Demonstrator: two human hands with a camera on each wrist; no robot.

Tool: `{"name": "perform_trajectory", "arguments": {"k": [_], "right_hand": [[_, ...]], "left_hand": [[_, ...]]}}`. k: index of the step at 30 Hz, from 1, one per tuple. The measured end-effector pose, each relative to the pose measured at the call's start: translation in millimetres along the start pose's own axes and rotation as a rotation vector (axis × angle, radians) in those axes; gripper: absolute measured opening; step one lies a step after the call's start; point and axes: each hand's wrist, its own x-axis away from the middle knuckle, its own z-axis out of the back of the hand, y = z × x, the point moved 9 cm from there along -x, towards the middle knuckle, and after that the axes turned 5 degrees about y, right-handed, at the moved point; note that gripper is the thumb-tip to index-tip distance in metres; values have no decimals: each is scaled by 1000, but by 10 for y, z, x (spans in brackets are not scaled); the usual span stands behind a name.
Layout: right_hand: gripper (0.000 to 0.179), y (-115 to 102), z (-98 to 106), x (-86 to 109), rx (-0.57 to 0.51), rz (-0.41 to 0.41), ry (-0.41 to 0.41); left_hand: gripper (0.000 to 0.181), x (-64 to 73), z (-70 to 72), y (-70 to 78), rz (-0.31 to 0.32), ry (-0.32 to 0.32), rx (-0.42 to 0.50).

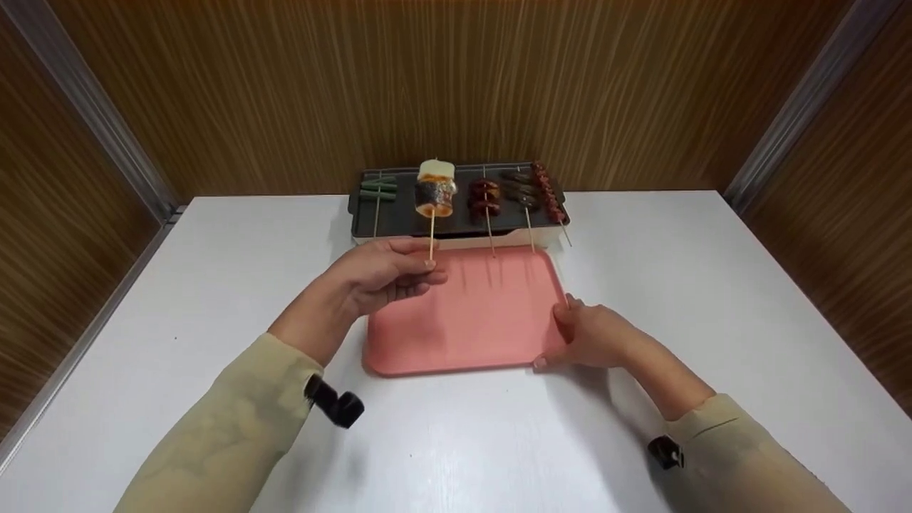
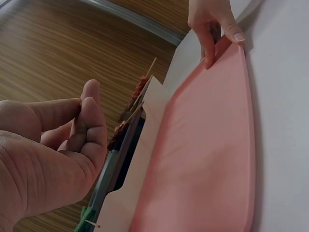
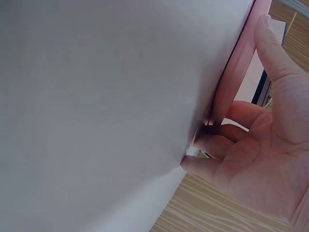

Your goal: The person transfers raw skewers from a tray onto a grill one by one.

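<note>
My left hand [image 1: 381, 274] pinches the thin wooden stick of a skewer [image 1: 435, 189] between thumb and fingers, holding it upright over the back of a pink tray [image 1: 470, 313]. The skewer carries a thick chunk, white on top with a browned, charred-looking side. In the left wrist view the left hand [image 2: 58, 150] hides most of the stick. My right hand [image 1: 595, 335] grips the near right corner of the tray; in the right wrist view its thumb lies along the rim [image 3: 239, 67], with the other fingers round the corner near the white table.
A dark grill plate [image 1: 402, 214] on a pale base stands behind the tray. On it lie a green vegetable skewer [image 1: 377, 189], a reddish chunk skewer [image 1: 485, 198], a dark brown skewer [image 1: 524, 191] and a red meat skewer [image 1: 547, 191]. Wood-grain panels [image 1: 456, 85] enclose the table [image 1: 677, 285].
</note>
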Motion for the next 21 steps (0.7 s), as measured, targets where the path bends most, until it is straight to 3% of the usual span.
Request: {"name": "perform_trajectory", "arguments": {"k": [13, 21], "right_hand": [[114, -3, 12, 15, 22, 11, 5], [115, 26, 2, 3, 17, -6, 0]], "left_hand": [[53, -473, 52, -25, 54, 57, 33], [51, -638, 139, -74, 75, 110, 50]]}}
